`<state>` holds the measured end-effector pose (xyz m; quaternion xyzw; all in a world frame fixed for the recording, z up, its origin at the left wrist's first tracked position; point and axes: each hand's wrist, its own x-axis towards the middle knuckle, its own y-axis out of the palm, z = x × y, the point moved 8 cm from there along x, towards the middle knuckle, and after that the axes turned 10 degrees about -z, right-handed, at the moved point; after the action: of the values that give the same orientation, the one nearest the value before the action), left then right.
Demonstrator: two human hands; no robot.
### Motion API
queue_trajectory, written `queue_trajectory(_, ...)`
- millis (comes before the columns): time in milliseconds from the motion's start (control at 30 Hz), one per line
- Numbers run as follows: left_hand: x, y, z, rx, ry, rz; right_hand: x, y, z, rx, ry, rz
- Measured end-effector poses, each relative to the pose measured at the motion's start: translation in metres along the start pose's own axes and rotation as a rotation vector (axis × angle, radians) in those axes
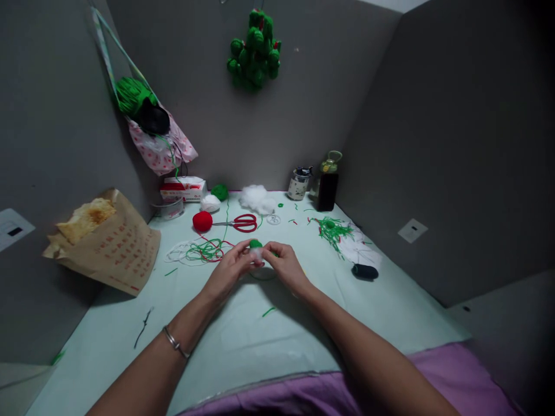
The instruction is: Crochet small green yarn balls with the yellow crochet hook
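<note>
Over the middle of the table, my left hand (236,263) is closed around a small green crocheted piece (255,244). A tuft of white stuffing (258,253) shows at the near side of that piece. My right hand (284,264) meets it from the right, its thumb and forefinger pinched at the stuffing. The right fingertips partly hide what lies between them. Just left of my hands is a tangle of green, red and white yarn (203,249). Beyond them lie red-handled scissors (243,223) next to a red yarn ball (202,221).
A heap of white stuffing (257,199) and a green yarn ball (219,192) lie at the back. A paper bag with bread (125,248) stands left. Right are a phone (327,192), a tin (298,185) and green yarn scraps (333,230). Grey partitions (277,133) enclose the table.
</note>
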<state>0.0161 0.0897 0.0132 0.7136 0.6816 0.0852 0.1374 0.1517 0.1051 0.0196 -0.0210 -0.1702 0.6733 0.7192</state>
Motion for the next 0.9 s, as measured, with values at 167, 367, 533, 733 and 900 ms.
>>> queue_trajectory(167, 0.003, -0.001, 0.004, -0.008, 0.017, -0.014, -0.003, 0.002, 0.007, -0.01, -0.018, 0.037)
queue_trajectory(367, 0.005, -0.008, 0.001, 0.073, 0.17, -0.133, -0.014, 0.01, 0.021, -0.097, -0.09, 0.129)
queue_trajectory(533, 0.006, -0.018, -0.008, 0.163, 0.274, -0.233, -0.022, 0.016, 0.025, -0.2, -0.131, 0.104)
queue_trajectory(733, 0.013, -0.02, -0.003, 0.199, 0.267, -0.221, -0.016, 0.02, 0.014, -0.183, -0.1, 0.116)
queue_trajectory(900, 0.014, -0.022, 0.0, 0.178, 0.278, -0.243, -0.015, 0.018, 0.016, -0.19, -0.114, 0.131)
